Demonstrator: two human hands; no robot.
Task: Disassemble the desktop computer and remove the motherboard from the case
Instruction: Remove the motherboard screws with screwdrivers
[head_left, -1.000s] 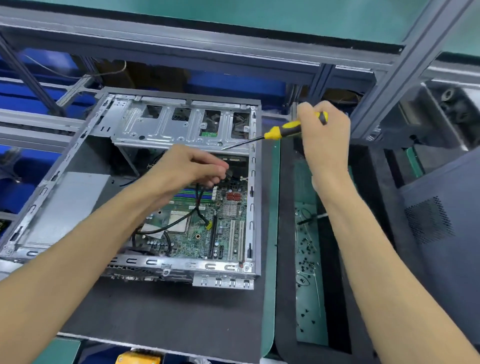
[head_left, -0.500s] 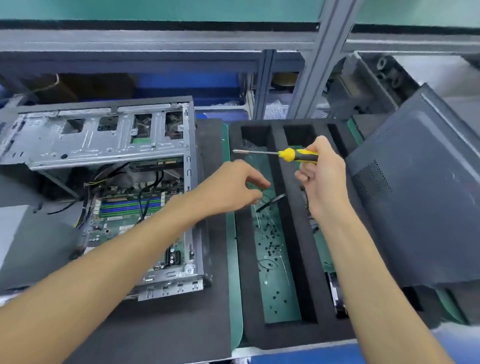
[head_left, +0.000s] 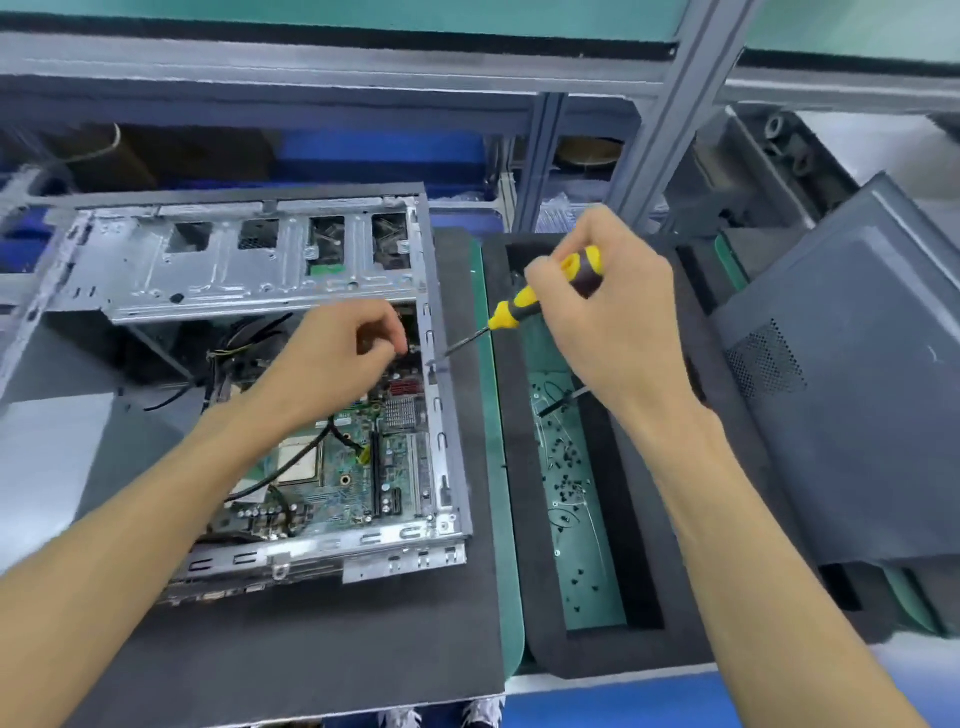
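The open desktop case lies on a black mat, with the green motherboard inside under black cables. My left hand hovers over the board's upper right part, fingers curled and thumb bunched against them, with nothing visible in it. My right hand grips a yellow and black screwdriver. Its shaft slants down to the left, and the tip sits at the case's right wall. A silver drive cage spans the far end of the case.
A black foam tray to the right of the case holds several loose screws on its green floor. A dark grey side panel leans at the far right. Grey frame posts rise behind.
My left hand moved from the screw tray back over the motherboard. My right hand swung the screwdriver so its tip now points down to the case's right wall. The view shifted left.
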